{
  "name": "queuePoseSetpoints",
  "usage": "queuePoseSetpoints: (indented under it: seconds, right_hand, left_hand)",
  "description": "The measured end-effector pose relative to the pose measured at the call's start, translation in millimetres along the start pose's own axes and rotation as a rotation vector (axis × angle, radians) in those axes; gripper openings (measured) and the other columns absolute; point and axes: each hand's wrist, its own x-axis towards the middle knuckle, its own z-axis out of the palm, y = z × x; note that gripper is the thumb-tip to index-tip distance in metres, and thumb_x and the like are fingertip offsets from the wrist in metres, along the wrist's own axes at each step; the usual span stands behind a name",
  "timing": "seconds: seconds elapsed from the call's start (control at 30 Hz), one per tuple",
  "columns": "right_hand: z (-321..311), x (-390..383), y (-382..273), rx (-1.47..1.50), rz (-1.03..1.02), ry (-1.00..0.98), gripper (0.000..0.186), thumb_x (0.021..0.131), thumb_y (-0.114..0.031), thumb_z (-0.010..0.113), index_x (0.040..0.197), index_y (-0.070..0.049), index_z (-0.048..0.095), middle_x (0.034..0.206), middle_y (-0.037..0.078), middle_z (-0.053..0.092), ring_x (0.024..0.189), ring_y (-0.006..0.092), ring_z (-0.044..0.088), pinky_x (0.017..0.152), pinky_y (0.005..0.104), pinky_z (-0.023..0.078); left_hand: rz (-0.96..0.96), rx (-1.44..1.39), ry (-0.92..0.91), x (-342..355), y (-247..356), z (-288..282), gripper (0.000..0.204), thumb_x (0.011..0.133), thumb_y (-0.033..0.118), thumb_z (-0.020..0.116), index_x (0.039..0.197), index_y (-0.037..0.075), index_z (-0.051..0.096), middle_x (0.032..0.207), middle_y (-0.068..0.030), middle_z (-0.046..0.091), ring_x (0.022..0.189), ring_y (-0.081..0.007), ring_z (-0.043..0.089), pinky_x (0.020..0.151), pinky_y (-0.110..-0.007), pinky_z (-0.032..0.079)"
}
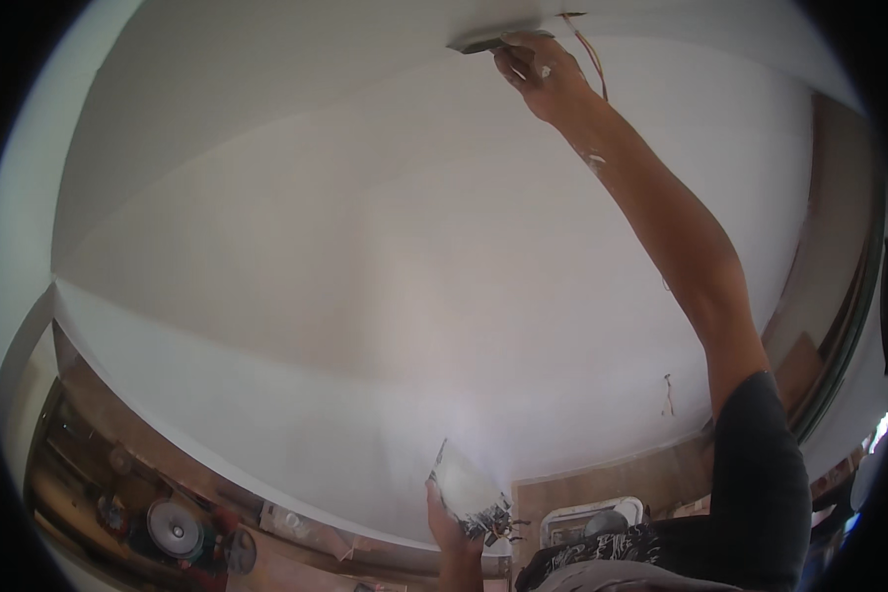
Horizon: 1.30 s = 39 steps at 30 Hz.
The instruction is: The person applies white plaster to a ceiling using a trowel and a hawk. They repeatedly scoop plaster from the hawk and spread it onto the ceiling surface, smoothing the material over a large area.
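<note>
Up high, my right hand (543, 74) is closed round a wide, dark-bladed putty knife (483, 42), its blade laid close against the smooth white ceiling-like surface (296, 217). White smears mark the fingers and forearm. Low in the middle, my left hand (449, 528) grips a broad scraper blade (467, 483). Pale filler covers its face, and dark, ragged crust lines its lower edge. Its handle is hidden by the hand and the crust.
Loose brown wires (590, 57) hang out beside my right hand, and more thin wires (668, 395) stick out at the lower right. At the lower left stands a round metallic object (175, 528) amid clutter. A white-rimmed tub (633, 508) sits below, near my body.
</note>
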Motion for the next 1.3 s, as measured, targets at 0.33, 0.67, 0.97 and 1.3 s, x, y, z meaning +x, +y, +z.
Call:
queuePoseSetpoints:
  seconds: [0.33, 0.67, 0.97, 1.3]
  right_hand:
    - [32, -109, -82, -0.126, -0.086, -0.316, 0.022, 0.092, -0.008, 0.055, 0.107, 0.009, 0.052, 0.110, 0.016, 0.058, 0.104, 0.0208, 0.059, 0.079, 0.0245, 0.053]
    - [86, -194, -178, 0.022, -0.092, -0.266, 0.016, 0.087, -0.006, 0.062, 0.099, 0.000, 0.053, 0.095, 0.010, 0.062, 0.085, 0.0121, 0.062, 0.070, 0.0206, 0.056]
    - [156, -303, -238, -0.030, -0.181, -0.290, 0.018, 0.089, -0.007, 0.058, 0.103, 0.005, 0.052, 0.102, 0.014, 0.060, 0.091, 0.0140, 0.061, 0.068, 0.0197, 0.055]
    - [59, -247, -179, -0.008, -0.096, 0.000, 0.018, 0.086, -0.008, 0.061, 0.099, 0.000, 0.053, 0.099, 0.008, 0.056, 0.084, 0.0175, 0.055, 0.079, 0.0278, 0.049]
  left_hand:
    - [-0.028, 0.050, -0.095, -13, 14, 14, 0.047, 0.100, 0.045, 0.038, 0.129, 0.009, 0.049, 0.116, -0.0075, 0.059, 0.107, -0.0261, 0.057, 0.092, -0.045, 0.045]
    - [-0.116, 0.095, -0.121, -42, 47, 47, 0.048, 0.099, 0.044, 0.041, 0.131, 0.009, 0.048, 0.119, -0.0087, 0.059, 0.109, -0.0258, 0.057, 0.094, -0.045, 0.045]
    - [-0.235, 0.139, -0.339, -68, 82, 62, 0.048, 0.100, 0.043, 0.041, 0.131, 0.007, 0.047, 0.117, -0.0089, 0.058, 0.106, -0.0249, 0.058, 0.090, -0.043, 0.048]
    - [-0.210, 0.140, -0.391, -69, 85, 68, 0.046, 0.100, 0.040, 0.040, 0.132, 0.008, 0.047, 0.118, -0.0087, 0.057, 0.106, -0.0244, 0.057, 0.089, -0.042, 0.049]
